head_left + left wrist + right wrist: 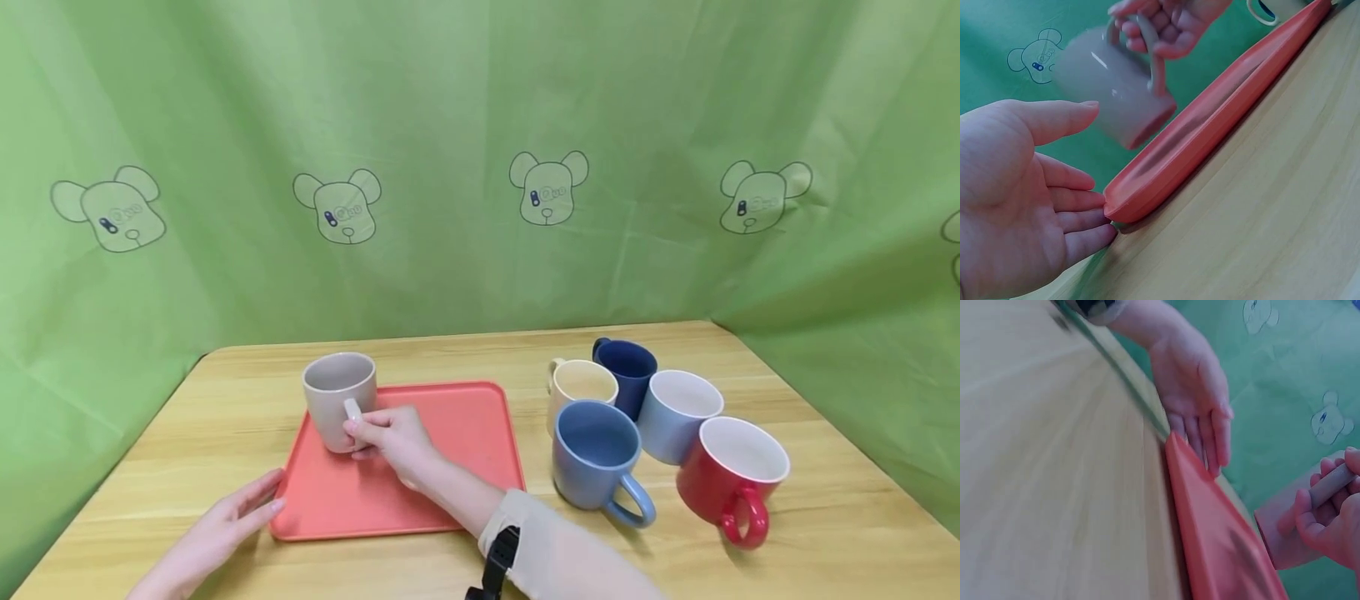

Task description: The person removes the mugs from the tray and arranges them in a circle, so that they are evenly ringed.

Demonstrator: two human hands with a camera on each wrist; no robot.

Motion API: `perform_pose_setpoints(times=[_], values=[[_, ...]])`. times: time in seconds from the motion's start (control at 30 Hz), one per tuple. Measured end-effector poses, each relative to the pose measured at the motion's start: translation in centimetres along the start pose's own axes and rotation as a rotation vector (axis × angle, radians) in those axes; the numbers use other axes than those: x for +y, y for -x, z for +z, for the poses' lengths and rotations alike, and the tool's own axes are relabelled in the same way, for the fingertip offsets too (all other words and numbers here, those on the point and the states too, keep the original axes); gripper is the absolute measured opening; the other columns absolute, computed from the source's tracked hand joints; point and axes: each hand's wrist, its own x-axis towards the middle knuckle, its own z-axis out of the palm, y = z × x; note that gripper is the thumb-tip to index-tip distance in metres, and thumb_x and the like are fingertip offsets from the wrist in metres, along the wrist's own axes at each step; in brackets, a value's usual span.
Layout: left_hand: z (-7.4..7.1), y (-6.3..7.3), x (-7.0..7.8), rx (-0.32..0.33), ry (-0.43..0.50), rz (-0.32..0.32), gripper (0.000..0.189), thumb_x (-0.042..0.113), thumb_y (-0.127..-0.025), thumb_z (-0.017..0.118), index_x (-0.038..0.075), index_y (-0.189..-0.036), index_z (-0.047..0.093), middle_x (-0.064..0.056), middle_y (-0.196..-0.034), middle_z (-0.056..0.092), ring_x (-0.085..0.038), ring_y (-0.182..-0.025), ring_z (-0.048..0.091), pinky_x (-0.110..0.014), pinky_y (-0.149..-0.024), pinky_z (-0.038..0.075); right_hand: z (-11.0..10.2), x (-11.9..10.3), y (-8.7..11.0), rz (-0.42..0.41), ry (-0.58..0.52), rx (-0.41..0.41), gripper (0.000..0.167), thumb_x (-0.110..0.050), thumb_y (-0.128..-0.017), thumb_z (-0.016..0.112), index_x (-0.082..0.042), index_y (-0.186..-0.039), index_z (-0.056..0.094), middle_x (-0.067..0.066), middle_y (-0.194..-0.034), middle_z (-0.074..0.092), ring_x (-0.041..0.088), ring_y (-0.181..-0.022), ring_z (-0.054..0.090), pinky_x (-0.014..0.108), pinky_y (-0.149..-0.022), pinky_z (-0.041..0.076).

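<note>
A grey mug (324, 410) is over the left part of a red rectangular tray (468, 437). My right hand (401, 446) grips the mug by its handle, fingers curled round it in the right wrist view. Seen from the left wrist, the mug's base (1150, 128) is tilted and close over the tray. My left hand (217, 529) lies at the tray's front left corner, its fairly straight fingertips touching the edge and the thumb held apart. In the left wrist view its palm (1010, 187) faces the camera with nothing in it.
On the wooden table (420, 567), right of the tray, mugs stand close together: cream (555, 400), dark blue (637, 387), light blue (667, 433), mid-blue (588, 483) and red (705, 483). A green cloth (450, 275) with bear drawings hangs behind and at the sides.
</note>
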Motion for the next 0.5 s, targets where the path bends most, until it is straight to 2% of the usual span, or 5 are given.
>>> perform_pose_setpoints(times=[0.13,0.33,0.5], values=[[-0.1,0.1,0.0,0.004,-0.006,0.007,0.063,0.023,-0.098,0.046,-0.013,-0.141,0.018,-0.028,-0.145,0.022,-0.04,-0.133,0.025,-0.022,-0.098,0.032,-0.3,-1.3,1.3,-0.046,-0.002,-0.047,0.022,0.0,-0.085,0.063,0.016,-0.1,0.064,0.032,-0.086,0.065,0.01,-0.064,0.063,0.036,-0.069,0.056],[-0.2,0.0,0.0,-0.018,0.008,0.013,0.063,0.023,-0.098,0.045,-0.013,-0.141,0.016,-0.029,-0.146,0.019,-0.04,-0.132,0.028,-0.019,-0.097,0.032,-1.6,-3.4,3.4,-0.112,0.057,-0.105,0.023,0.003,-0.086,0.061,0.02,-0.101,0.061,0.033,-0.086,0.064,0.006,-0.062,0.062,0.035,-0.07,0.056],[-0.2,0.0,0.0,-0.022,0.021,0.016,0.063,0.022,-0.098,0.045,-0.013,-0.141,0.016,-0.029,-0.146,0.019,-0.04,-0.131,0.029,-0.013,-0.094,0.031,-3.1,-5.0,5.4,-0.101,0.035,-0.13,0.025,0.003,-0.086,0.06,0.023,-0.102,0.059,0.023,-0.08,0.068,0.009,-0.066,0.064,0.037,-0.071,0.056]])
